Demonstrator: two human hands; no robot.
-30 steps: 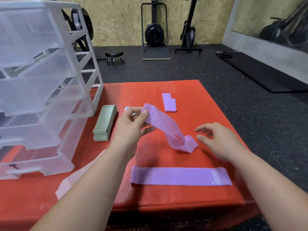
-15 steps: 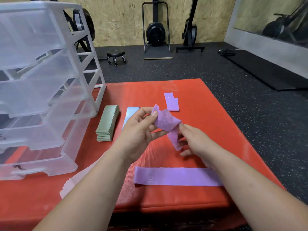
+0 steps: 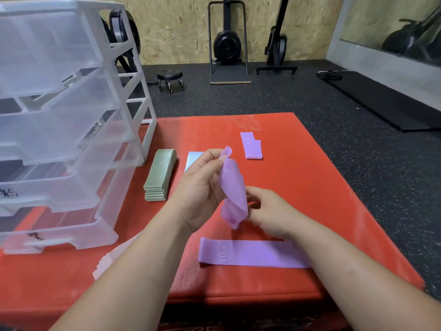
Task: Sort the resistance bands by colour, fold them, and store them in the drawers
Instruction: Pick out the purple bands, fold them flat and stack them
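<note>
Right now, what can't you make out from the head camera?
All in the head view:
1. Light blue band: mostly behind the left hand; folded or not, unclear.
2. Pale stack: covered by the left forearm; colour and count unclear.
3. Flat purple band: right end under the right forearm.
4. Right hand: fingers behind the held purple band; grip unclear.
5. Drawer markings: blurred, unreadable.

Wheeled stool near upright exercise machine

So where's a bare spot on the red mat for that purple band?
Right side of the mat, between the folded purple band and the flat purple band, is bare. Crowded left: green stack, blue band, drawers.
</note>
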